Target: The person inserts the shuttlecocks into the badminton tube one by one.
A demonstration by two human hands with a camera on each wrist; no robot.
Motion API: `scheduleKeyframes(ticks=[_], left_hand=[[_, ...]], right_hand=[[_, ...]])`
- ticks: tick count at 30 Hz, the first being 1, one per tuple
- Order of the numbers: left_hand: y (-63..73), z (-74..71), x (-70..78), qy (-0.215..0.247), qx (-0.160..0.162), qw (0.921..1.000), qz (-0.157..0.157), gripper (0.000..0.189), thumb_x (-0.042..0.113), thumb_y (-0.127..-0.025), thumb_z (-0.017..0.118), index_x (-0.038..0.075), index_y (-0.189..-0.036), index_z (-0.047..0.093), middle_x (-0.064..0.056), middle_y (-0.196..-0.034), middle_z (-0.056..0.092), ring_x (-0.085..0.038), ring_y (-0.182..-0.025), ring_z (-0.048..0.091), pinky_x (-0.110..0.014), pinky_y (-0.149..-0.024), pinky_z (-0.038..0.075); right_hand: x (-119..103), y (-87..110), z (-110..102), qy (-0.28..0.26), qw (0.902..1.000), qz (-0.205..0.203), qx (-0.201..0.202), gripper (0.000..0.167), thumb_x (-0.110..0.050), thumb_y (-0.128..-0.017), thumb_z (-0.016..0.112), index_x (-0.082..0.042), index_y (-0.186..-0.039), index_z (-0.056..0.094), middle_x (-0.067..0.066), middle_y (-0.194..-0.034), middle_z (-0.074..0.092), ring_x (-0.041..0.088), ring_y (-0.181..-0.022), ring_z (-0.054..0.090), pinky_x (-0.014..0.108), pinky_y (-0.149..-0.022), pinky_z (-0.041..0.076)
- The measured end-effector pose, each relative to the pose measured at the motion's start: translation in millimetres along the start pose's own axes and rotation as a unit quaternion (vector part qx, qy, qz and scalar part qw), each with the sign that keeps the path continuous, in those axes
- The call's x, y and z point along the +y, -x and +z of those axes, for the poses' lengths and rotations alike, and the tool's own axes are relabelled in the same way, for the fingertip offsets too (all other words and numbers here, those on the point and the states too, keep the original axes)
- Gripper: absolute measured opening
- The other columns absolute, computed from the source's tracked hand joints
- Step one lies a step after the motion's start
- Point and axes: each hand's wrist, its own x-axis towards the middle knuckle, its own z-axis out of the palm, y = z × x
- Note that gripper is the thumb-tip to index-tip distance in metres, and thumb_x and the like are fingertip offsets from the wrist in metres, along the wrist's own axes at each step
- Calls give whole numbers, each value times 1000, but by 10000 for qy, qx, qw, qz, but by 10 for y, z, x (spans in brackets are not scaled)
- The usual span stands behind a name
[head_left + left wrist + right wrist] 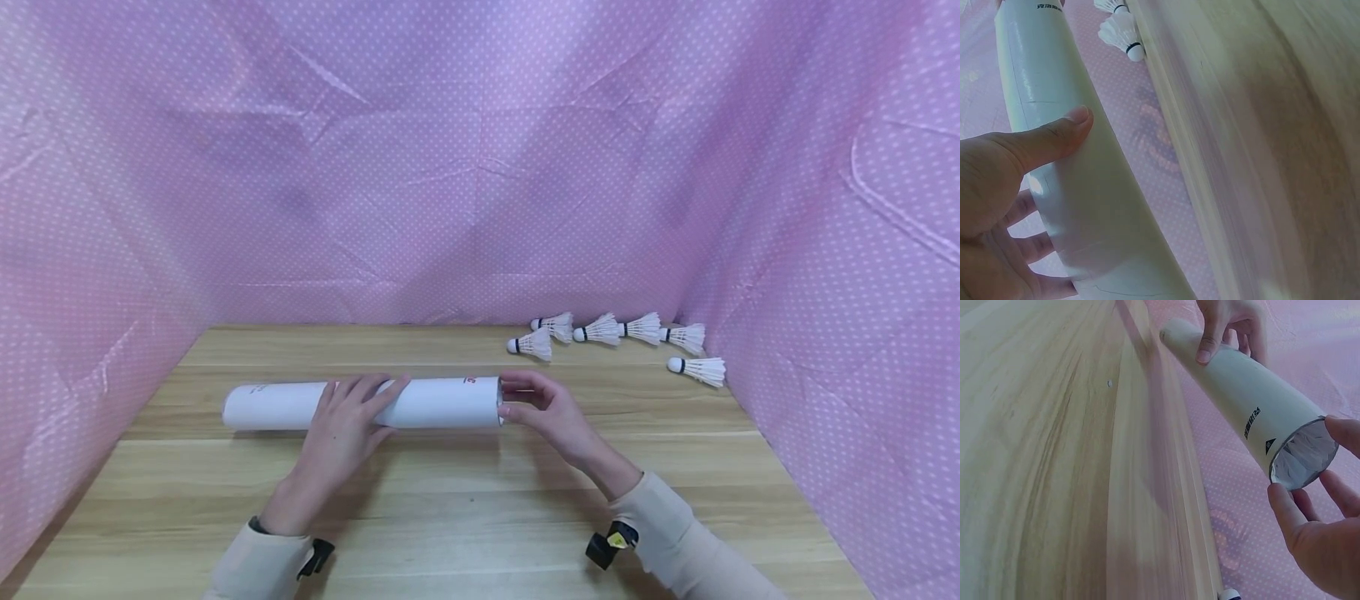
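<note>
A white shuttlecock tube (442,403) lies sideways in front of the person, above the wooden table. The left hand (347,425) grips its middle; in the left wrist view the thumb (1063,134) lies across the near side and the other fingers reach round the far side. At the tube's right end the right hand (547,417) holds the rim between thumb and fingertips. Through that open end, white feathers (1300,456) show inside the tube in the right wrist view. How deep they go is hidden.
Several loose shuttlecocks (597,330) lie along the table's back right edge, and one shuttlecock (697,370) sits apart at the right edge. Pink dotted cloth (480,167) walls in the back and sides of the wooden table (465,533).
</note>
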Motion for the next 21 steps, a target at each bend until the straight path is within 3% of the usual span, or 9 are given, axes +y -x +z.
scheduleKeyframes(ticks=[11, 18, 21], left_hand=[[2, -3, -39, -8, 87, 9998, 158, 83, 14, -67, 94, 20, -142, 59, -14, -132, 60, -41, -118, 54, -66, -101, 41], [23, -2, -60, -53, 120, 9998, 159, 83, 14, -66, 95, 19, -141, 60, -14, -131, 60, -42, -118, 54, -69, -101, 39], [31, -3, -59, -49, 95, 9999, 136, 82, 15, -66, 95, 18, -141, 60, -15, -131, 61, -43, -118, 54, -69, -102, 39]], right_hand=[[101, -81, -165, 160, 9991, -359, -158, 50, -4, -91, 71, 3, -138, 55, 22, -134, 57, 42, -126, 53, 32, -98, 52], [235, -183, -408, 599, 9971, -448, 117, 47, -4, -90, 73, 3, -135, 57, 19, -130, 61, 40, -122, 56, 27, -98, 50], [300, -232, -508, 657, 9966, -416, 266, 47, -1, -90, 72, 5, -134, 57, 24, -129, 60, 40, -121, 56, 26, -96, 51]])
